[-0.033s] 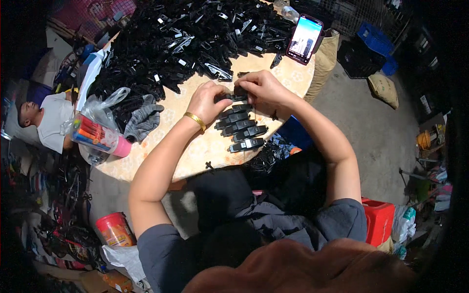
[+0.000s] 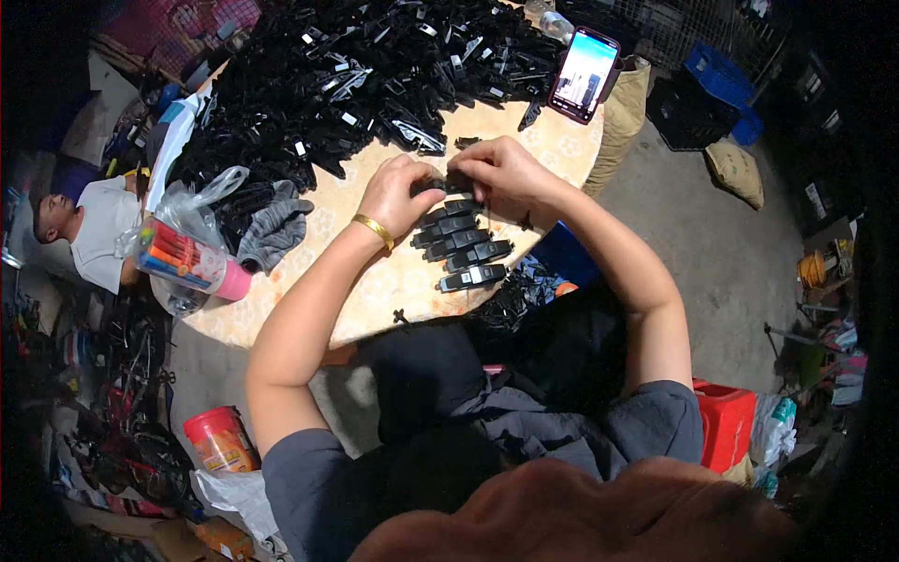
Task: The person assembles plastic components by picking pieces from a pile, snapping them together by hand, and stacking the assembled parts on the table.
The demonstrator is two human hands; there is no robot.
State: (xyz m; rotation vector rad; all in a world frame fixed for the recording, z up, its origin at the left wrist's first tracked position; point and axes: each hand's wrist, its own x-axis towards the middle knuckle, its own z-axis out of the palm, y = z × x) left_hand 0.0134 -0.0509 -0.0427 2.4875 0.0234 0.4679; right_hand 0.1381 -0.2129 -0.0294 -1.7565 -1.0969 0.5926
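Observation:
Above the pale, flower-patterned table (image 2: 365,304), my left hand (image 2: 398,195) and my right hand (image 2: 508,171) meet with thumbs and fingertips closed on a small black plastic part (image 2: 457,185). Fingers cover most of it, so its exact kind cannot be made out. Just nearer to me lies a slanting row of several similar black plastic parts (image 2: 461,241), side by side. The nearest black part (image 2: 473,278) has a light patch on top. A small dark piece (image 2: 466,142) lies beyond my right fingers.
A big heap of black plastic parts (image 2: 328,84) covers the table's far side. A lit phone (image 2: 584,77) stands at the far right. On the left are grey gloves (image 2: 273,229) and a pink-based cup of pens (image 2: 229,279). A person (image 2: 98,225) is visible beyond.
My right fingertips have shifted very slightly at the small black part. Everything else looks the same.

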